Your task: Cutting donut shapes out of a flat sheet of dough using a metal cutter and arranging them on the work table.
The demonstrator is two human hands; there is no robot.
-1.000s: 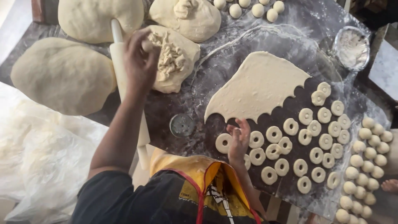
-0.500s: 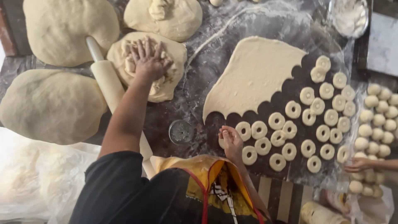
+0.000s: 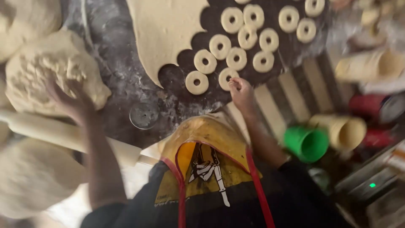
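My left hand (image 3: 69, 99) lies with spread fingers on a rough lump of dough scraps (image 3: 50, 69) at the left; it is blurred. My right hand (image 3: 241, 92) sits at the near edge of the dark floured board (image 3: 126, 59), its fingers curled against a dough ring (image 3: 228, 78). Whether it grips the ring is unclear. Several more dough rings (image 3: 236, 40) lie beyond it, beside a rolled dough sheet (image 3: 164, 29) with a scalloped cut edge.
A wooden rolling pin (image 3: 59, 133) lies under my left forearm, with a smooth dough round (image 3: 29, 177) nearer me. A round cutter (image 3: 144, 114) rests on the board. To the right are a striped cloth (image 3: 291, 93), a green cup (image 3: 307, 143) and beige cups (image 3: 346, 131).
The view has swung down and to the right, so the board looks closer. My left hand stays on the scrap lump. My right hand has shifted against a nearer ring.
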